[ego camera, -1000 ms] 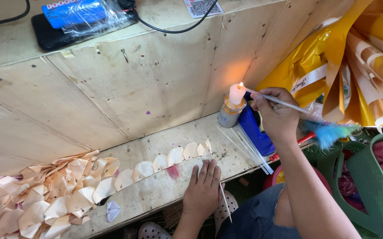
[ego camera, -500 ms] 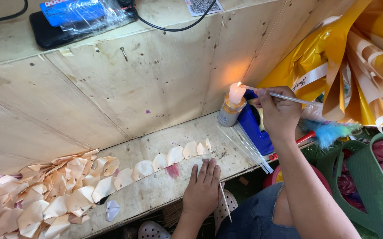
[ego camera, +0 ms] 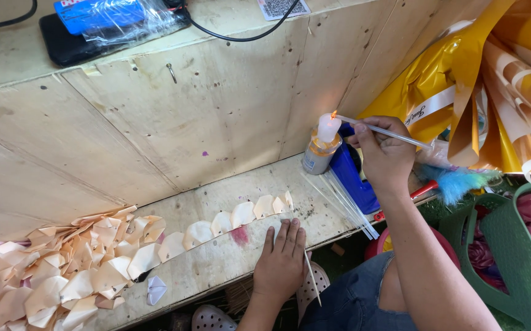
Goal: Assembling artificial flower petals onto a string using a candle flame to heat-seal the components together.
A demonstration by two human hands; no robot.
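Note:
My right hand (ego camera: 383, 152) grips a thin white stick (ego camera: 388, 132) and holds its tip at the flame of a white candle (ego camera: 327, 127) standing on a small jar (ego camera: 317, 155). My left hand (ego camera: 282, 258) lies flat on the wooden board's front edge, fingers together, with another thin white stick (ego camera: 312, 276) under it pointing toward me. Just beyond its fingertips runs a row of cream paper petals (ego camera: 235, 217), leading left to a heap of folded peach petals (ego camera: 63, 270).
Several loose white sticks (ego camera: 342, 202) lie by a blue container (ego camera: 354, 178). Yellow wrapping sheets (ego camera: 492, 86) crowd the right, with a green plastic basket (ego camera: 517, 245) below. A phone in a plastic bag (ego camera: 103, 24) and a black cable sit on the upper ledge.
My right hand has tilted the stick so its tip now meets the candle flame. My left hand stays pressed on the board in about the same place.

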